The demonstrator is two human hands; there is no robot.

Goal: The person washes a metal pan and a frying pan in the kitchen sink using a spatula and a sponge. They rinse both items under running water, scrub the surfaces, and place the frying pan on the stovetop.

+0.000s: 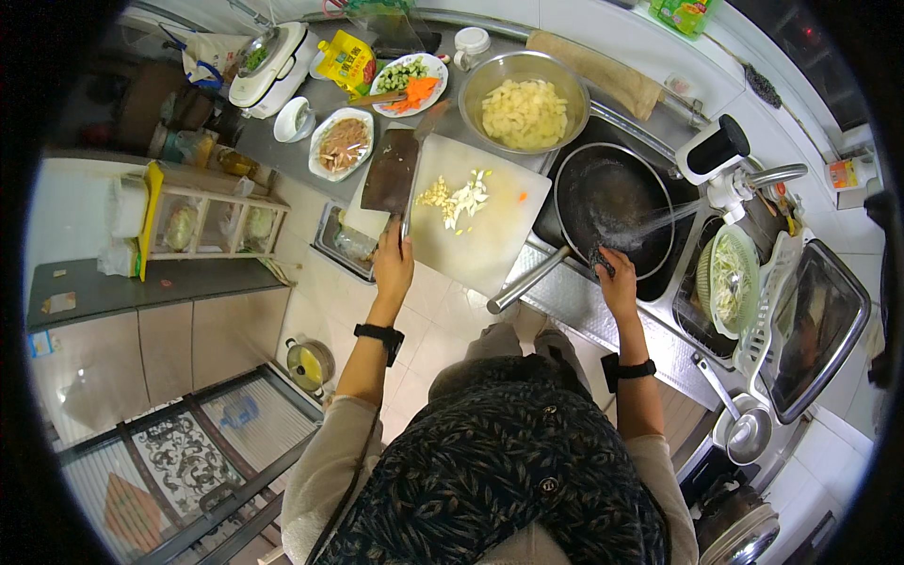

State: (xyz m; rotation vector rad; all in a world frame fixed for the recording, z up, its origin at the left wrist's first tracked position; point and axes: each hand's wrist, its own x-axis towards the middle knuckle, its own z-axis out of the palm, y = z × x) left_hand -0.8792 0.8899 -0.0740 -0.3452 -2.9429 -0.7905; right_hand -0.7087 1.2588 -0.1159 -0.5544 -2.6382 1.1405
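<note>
My left hand point(395, 265) is closed around the handle end of a dark, broad-bladed cleaver point(390, 169) over the left side of the white cutting board point(494, 247). A narrow metal strip with a brown end point(431, 121) runs beside the blade; whether it is a separate knife I cannot tell. Chopped garlic point(434, 194) and sliced white pieces point(467, 201) lie on the board. My right hand point(619, 275) grips a dark mesh scouring pad point(601, 262) at the near rim of a black frying pan point(614, 187). Water sprays into the pan from the white faucet head point(724, 191).
A steel bowl of cut potatoes point(524, 116) stands behind the board. Left of it are a plate of diced vegetables point(409, 83) and a dish of meat point(344, 145). The pan's handle point(526, 282) juts over the counter edge. A green colander point(727, 282) stands right.
</note>
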